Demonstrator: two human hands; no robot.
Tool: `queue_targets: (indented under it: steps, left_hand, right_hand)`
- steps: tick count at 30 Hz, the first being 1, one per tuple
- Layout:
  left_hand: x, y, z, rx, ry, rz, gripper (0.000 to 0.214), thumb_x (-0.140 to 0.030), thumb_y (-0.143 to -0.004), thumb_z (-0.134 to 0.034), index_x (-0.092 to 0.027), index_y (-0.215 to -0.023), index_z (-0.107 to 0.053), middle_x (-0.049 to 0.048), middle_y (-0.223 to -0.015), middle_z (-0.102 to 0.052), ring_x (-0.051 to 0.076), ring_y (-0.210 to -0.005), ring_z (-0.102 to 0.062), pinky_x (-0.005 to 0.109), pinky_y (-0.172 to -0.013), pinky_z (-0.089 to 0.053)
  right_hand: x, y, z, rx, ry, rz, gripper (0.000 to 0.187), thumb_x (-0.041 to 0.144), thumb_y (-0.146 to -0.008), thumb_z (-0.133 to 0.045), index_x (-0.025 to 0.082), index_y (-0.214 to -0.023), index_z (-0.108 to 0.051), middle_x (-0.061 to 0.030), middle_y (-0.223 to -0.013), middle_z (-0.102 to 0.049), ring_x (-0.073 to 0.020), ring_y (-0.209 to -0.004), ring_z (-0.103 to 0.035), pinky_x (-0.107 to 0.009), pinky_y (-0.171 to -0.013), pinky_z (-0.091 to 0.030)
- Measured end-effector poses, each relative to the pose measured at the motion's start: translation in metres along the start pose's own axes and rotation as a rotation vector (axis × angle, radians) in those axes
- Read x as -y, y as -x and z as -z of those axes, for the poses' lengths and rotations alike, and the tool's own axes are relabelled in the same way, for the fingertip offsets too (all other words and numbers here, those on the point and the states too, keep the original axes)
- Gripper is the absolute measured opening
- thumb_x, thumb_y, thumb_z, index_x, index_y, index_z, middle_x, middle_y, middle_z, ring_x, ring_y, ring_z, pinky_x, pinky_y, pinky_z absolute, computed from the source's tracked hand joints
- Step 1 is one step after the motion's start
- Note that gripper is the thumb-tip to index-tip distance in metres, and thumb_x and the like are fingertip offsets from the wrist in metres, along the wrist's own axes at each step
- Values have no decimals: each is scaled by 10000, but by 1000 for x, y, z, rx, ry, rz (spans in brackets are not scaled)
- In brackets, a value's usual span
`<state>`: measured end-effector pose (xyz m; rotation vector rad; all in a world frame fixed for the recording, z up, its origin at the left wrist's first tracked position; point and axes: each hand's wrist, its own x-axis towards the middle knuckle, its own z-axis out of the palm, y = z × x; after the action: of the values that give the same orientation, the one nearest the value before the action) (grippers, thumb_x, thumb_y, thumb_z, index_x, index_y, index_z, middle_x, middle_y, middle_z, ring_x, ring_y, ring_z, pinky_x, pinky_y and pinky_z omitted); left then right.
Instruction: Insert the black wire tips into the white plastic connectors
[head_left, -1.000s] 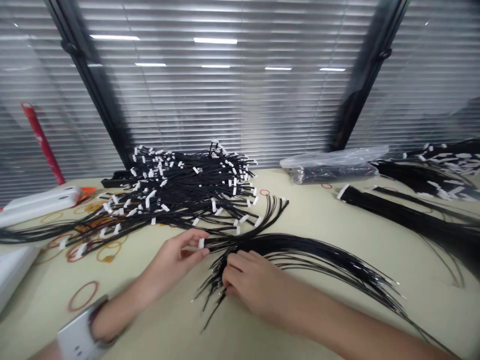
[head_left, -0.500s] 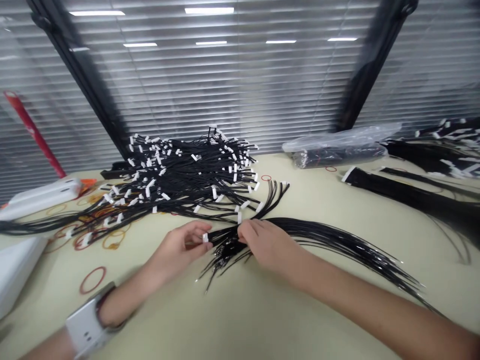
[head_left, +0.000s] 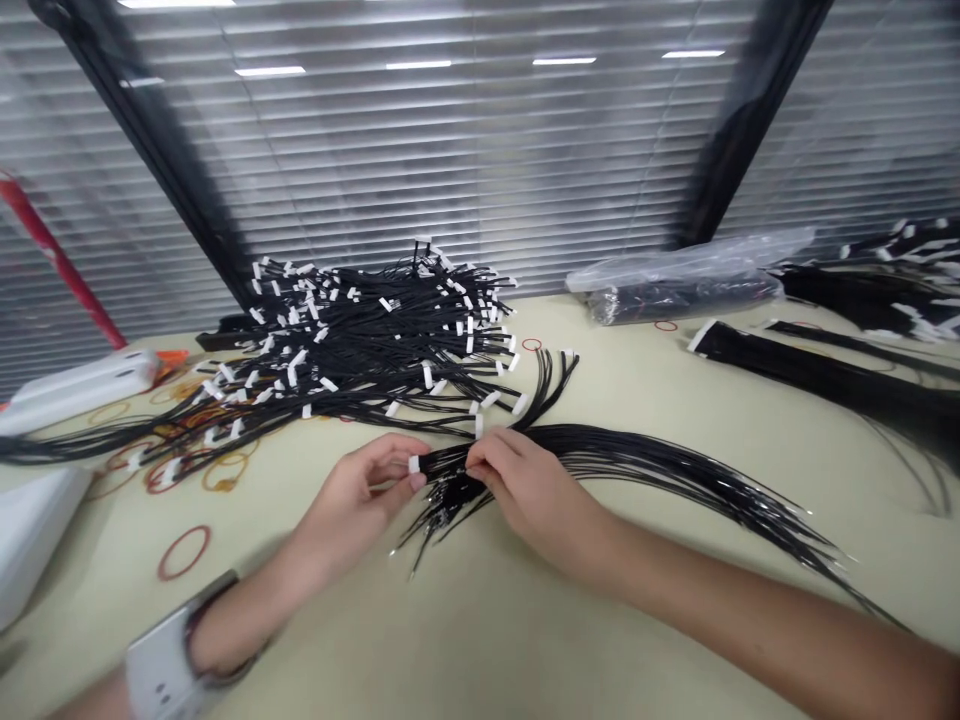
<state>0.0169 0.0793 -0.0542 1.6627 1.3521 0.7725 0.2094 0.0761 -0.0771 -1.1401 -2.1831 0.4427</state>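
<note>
Left hand [head_left: 361,487]: fingers curled, thumb and fingertips pinching the left end of the bundle of black wires [head_left: 637,465], right beside a white connector [head_left: 414,464].

Right hand [head_left: 525,490]: fingers pressed together, pinching the same bundle just to the right of the left hand; the two hands are almost touching.

Bundle position: on the worktop [head_left: 487,630], near centre, between the hands. Long strands sweep off to the right, and a short tuft of bright-tipped wire ends [head_left: 442,520] splays toward the near side.

Recent change: the right hand has moved in from the loose ends to sit close beside the left, and the wires are gathered more tightly between them.

Hidden: the fingers cover the wires inside the grip. Whether the left hand holds the connector itself cannot be told.

Far centre: large pile of black wires with white connectors [head_left: 360,350], its strands spreading left.

Far right: clear plastic bag of wires [head_left: 675,295]; long bound hank of black wires [head_left: 825,390], cut off by the frame edge.

Left: red rubber bands [head_left: 184,552]; white box [head_left: 34,540], partly out of frame.

Left wrist: white wrist-worn device [head_left: 161,665], cut off by the lower edge.

Background: slatted window blinds [head_left: 450,150].
</note>
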Motion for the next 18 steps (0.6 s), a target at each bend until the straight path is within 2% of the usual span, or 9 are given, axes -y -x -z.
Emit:
queue_targets:
  steps: [4, 8, 13, 18]
  left_hand:
    - [3, -1, -5, 70, 225, 20, 212, -255, -778, -590, -196, -974, -533, 38, -892, -656, 161, -829, -609, 268, -727, -472]
    - [7, -2, -9, 158, 301, 64, 217, -239, -782, -592, -194, -980, -515, 30, -885, -650, 137, -789, -593, 233, -677, -455]
    - [8, -2, -8, 121, 334, 93, 217, -219, -776, -607, -206, -980, -533, 10, -871, -643, 118, -772, -583, 212, -678, -449]
    - [6, -3, -7, 97, 415, 118, 231, -195, -764, -636, -225, -975, -546, -25, -826, -647, 90, -741, -587, 178, -675, -452]
  right_hand:
    - [3, 1, 0, -11, 17, -24, 156, 169, -895, -351, 167, -809, -481, -20, -779, -506, -121, -695, -456, -244, -595, -358]
    - [4, 0, 1, 68, -99, -61, 164, 192, -906, -372, 182, -816, -509, -5, -790, -525, -101, -707, -490, -229, -634, -384]
    - [2, 0, -1, -11, -104, -91, 113, 180, -873, -431, 165, -809, -522, -13, -778, -548, -106, -698, -502, -229, -611, -387]
    - [-2, 2, -2, -20, -93, -106, 148, 198, -876, -411, 163, -796, -531, -12, -763, -557, -102, -670, -490, -229, -585, -365]
